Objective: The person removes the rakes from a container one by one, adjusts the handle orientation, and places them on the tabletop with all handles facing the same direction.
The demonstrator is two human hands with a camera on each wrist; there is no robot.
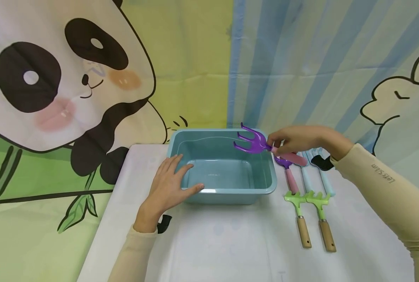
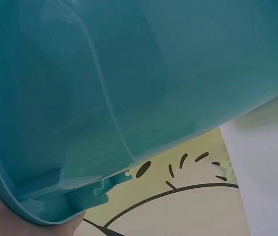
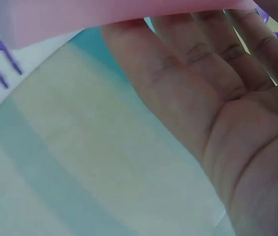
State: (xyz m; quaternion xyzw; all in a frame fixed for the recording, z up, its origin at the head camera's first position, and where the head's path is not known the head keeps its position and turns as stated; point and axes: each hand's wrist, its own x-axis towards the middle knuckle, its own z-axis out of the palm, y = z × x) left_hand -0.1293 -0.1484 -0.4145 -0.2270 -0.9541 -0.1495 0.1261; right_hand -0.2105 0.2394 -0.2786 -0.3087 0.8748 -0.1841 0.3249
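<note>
My right hand [image 1: 294, 139] pinches the pink handle of a purple three-pronged garden hand fork [image 1: 255, 143]. The fork's prongs point left over the back right part of a blue-green plastic basin [image 1: 227, 191]. In the right wrist view, the fingertips of the hand [image 3: 237, 108] meet the pink handle [image 3: 80, 19]. My left hand [image 1: 168, 186] lies at the basin's front left corner, fingers spread and straight, with the thumb along the front rim. The left wrist view shows the basin [image 2: 129, 88] close up.
Right of the basin lie a purple tool with a pink handle [image 1: 291, 181], light-blue tools [image 1: 306, 178], and two green rakes [image 1: 302, 231] with wooden handles. A white cloth covers the table [image 1: 223, 243]. Behind hangs a printed curtain [image 1: 195, 58] with a panda.
</note>
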